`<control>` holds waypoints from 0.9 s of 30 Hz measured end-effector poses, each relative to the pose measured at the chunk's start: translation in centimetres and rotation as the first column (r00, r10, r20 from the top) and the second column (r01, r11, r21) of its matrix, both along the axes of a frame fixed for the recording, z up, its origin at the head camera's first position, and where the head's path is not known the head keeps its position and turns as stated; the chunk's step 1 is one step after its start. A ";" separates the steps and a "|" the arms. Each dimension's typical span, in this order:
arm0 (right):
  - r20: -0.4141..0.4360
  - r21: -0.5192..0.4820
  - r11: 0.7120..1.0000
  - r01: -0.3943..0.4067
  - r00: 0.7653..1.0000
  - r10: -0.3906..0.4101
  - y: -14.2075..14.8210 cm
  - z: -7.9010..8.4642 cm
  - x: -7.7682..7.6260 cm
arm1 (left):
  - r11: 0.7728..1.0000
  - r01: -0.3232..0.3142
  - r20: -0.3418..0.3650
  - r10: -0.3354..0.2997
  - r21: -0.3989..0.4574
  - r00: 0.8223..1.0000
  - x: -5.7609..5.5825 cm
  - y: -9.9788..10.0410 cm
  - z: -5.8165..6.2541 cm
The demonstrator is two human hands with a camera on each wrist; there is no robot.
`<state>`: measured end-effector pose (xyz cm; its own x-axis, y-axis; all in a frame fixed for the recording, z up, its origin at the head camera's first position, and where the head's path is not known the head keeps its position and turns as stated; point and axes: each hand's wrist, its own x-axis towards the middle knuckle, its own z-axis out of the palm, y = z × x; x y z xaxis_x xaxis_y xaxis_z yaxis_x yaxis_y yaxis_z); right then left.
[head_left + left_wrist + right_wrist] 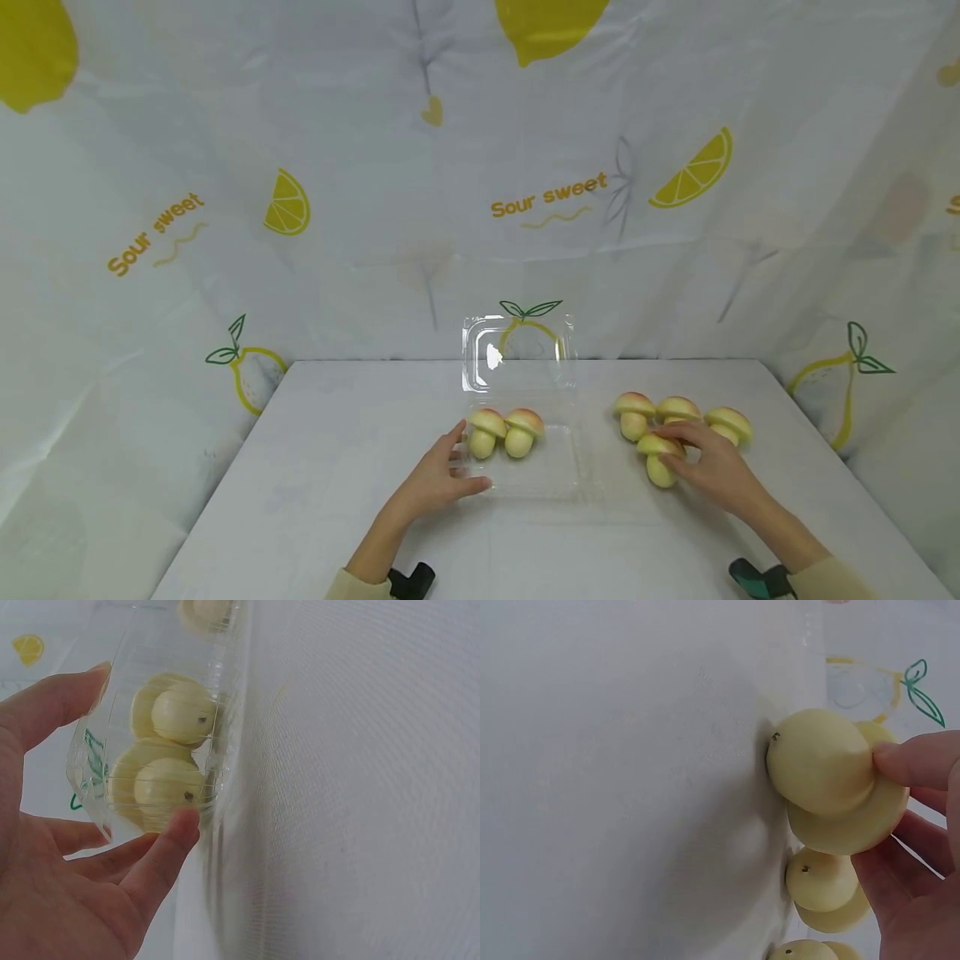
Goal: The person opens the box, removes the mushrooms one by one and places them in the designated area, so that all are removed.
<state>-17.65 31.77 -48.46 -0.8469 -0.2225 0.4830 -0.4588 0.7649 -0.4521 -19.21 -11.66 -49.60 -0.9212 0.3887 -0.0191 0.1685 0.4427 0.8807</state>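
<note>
A clear plastic clamshell box (536, 479) stands on the table with its lid (517, 354) raised at the back. Two toy mushrooms, one (486, 433) beside the other (522, 432), sit at the left of its tray, pale yellow with reddish cap tops. My left hand (442, 475) holds the box at its front left corner, thumb along the front and fingers at the left side. To the right of the box, my right hand (712, 462) pinches another toy mushroom (821, 761) by its cap, its stem pointing down close to the table.
Behind the right hand more toy mushrooms stand in a row: one at the left (633, 415), a middle one (678, 407) partly covered by the hand, and one at the right (729, 425). A white lemon-print curtain (375, 225) hangs behind the white table (315, 450).
</note>
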 end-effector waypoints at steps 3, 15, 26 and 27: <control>0.000 0.022 1.000 -0.008 1.000 0.008 0.0 0.1 -0.1 | 1.000 -0.002 0.003 0.002 0.007 1.000 0.0 0.0 0.0; 0.049 0.065 0.998 0.026 0.998 -0.030 -0.2 1.0 0.1 | 1.000 -0.012 0.028 0.012 0.010 1.000 0.0 0.1 0.1; -0.103 -0.018 0.999 -0.048 0.994 0.046 -1.7 3.2 0.2 | 1.000 -0.009 0.014 0.009 -0.003 1.000 0.0 0.0 0.0; -0.102 -0.028 0.998 -0.047 0.994 0.044 -2.0 3.5 0.3 | 1.000 -0.010 0.013 0.010 -0.003 1.000 0.0 0.0 0.0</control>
<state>-17.35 29.81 -44.94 -0.7824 -0.2439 0.5731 -0.5377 0.7288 -0.4239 -19.26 -11.62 -49.60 -0.9246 0.3796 -0.0319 0.1530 0.4467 0.8815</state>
